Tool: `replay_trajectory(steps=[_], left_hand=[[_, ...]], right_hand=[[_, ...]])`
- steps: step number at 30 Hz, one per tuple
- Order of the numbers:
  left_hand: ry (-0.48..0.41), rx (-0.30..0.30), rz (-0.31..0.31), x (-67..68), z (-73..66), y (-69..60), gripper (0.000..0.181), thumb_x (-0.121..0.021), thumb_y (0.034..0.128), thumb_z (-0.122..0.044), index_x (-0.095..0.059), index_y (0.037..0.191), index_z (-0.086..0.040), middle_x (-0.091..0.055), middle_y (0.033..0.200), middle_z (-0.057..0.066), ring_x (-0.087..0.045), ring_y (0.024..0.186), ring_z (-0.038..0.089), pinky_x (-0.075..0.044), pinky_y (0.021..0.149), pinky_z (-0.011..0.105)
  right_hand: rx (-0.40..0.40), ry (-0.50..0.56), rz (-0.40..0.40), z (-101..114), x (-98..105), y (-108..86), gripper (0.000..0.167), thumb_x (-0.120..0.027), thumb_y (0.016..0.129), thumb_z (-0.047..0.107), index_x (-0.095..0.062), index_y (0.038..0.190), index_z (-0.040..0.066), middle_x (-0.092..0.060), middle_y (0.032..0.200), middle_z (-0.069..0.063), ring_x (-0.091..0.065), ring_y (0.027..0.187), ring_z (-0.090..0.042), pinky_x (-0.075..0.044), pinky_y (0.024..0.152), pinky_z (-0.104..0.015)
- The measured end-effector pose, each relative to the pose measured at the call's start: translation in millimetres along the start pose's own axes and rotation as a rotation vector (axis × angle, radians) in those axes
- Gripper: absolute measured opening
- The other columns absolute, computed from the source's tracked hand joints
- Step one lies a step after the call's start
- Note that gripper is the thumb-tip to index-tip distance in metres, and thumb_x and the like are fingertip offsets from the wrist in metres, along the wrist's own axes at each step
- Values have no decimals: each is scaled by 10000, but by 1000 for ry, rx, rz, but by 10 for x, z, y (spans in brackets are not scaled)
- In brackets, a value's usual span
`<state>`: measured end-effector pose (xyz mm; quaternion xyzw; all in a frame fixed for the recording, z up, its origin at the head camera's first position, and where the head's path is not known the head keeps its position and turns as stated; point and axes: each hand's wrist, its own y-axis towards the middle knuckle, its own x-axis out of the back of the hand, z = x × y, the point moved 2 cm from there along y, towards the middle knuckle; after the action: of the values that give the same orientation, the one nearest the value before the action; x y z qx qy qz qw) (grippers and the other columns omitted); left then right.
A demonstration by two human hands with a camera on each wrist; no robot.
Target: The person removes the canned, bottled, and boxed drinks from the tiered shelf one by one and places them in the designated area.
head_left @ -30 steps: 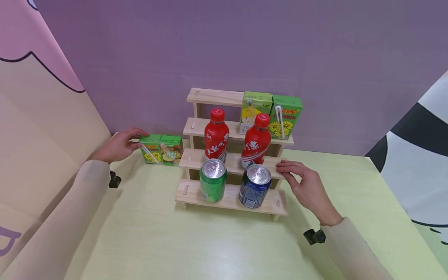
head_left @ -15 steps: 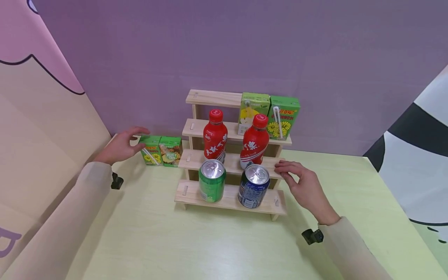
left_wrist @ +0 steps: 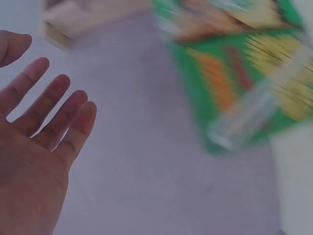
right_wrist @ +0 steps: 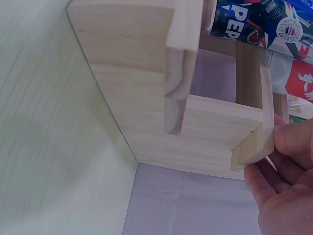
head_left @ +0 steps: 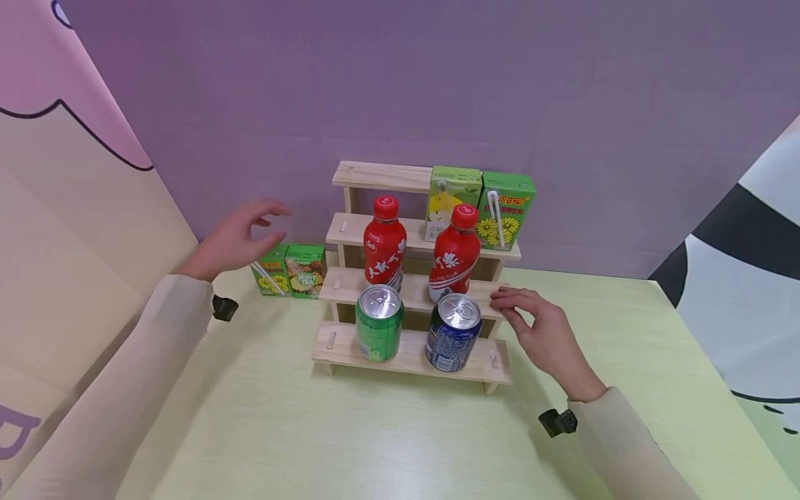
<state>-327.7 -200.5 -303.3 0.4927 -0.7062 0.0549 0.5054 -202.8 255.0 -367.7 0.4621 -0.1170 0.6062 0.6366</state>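
The left hand (head_left: 234, 239) is unloaded, its fingers loosely extended, near the top of the left carton (head_left: 275, 275) and apart from it. The right hand (head_left: 542, 333) pinches the right end of the second step of the rack (head_left: 415, 290) between thumb and fingers. The left carton and the right carton (head_left: 306, 271) stand upright, side by side, toward the table's (head_left: 375, 444) back left corner, just beside the rack's left end. Each carton, if full, should be fairly light, with smooth, thin walls likely to dent under a hard squeeze. Because the two stand side by side, front and back walls should offer the best hold, at mid-height and clear of the straw (head_left: 269, 278), which could work loose. The rack, near the table's back edge, is wood: stiff, probably light and prone to sliding if pulled. Its step ends lie clear of the bottles (head_left: 384, 243) and cans (head_left: 379, 330), so they should suit steadying; a jolt would probably topple the tall bottles first.
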Motion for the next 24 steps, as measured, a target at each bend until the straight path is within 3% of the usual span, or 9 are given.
replay_trajectory(steps=[5,8,14,19,24], left_hand=[[34,-143,-14,82,-466,305,356,-632,899,-107,-561,1241,-39,-538,1250,87,-489,1139,239,-447,903,431],[68,-184,5,107,-752,506,355,-632,900,-143,-565,1239,-63,-541,1235,66,-496,1118,223,-455,902,401],[139,-139,103,75,-1230,845,399,-623,902,-299,-560,1266,-148,-522,1254,9,-490,1108,209,-454,905,378],[191,-80,173,-18,-1508,1041,428,-622,898,-347,-549,1289,-189,-507,1280,4,-466,1152,218,-466,892,376],[269,-70,239,-139,-1744,1181,464,-600,908,-372,-523,1326,-183,-482,1339,23,-439,1216,222,-435,943,367]], right_hand=[[-3,1,2,-17,0,-5,261,-633,838,-107,-712,1027,55,-629,1170,-98,-520,1177,-294,-402,958,-510],[-2,3,2,-20,1,-9,257,-633,841,-102,-712,1029,54,-628,1171,-97,-520,1178,-293,-401,958,-512],[-2,3,3,-18,1,-13,252,-632,845,-95,-710,1034,52,-625,1178,-100,-518,1179,-297,-400,958,-513],[-14,10,15,-23,-7,-7,252,-625,855,-87,-707,1045,56,-619,1189,-101,-510,1189,-299,-399,960,-516],[-29,13,17,-27,-2,-5,249,-621,860,-80,-706,1050,57,-615,1196,-102,-506,1195,-300,-396,963,-519]])
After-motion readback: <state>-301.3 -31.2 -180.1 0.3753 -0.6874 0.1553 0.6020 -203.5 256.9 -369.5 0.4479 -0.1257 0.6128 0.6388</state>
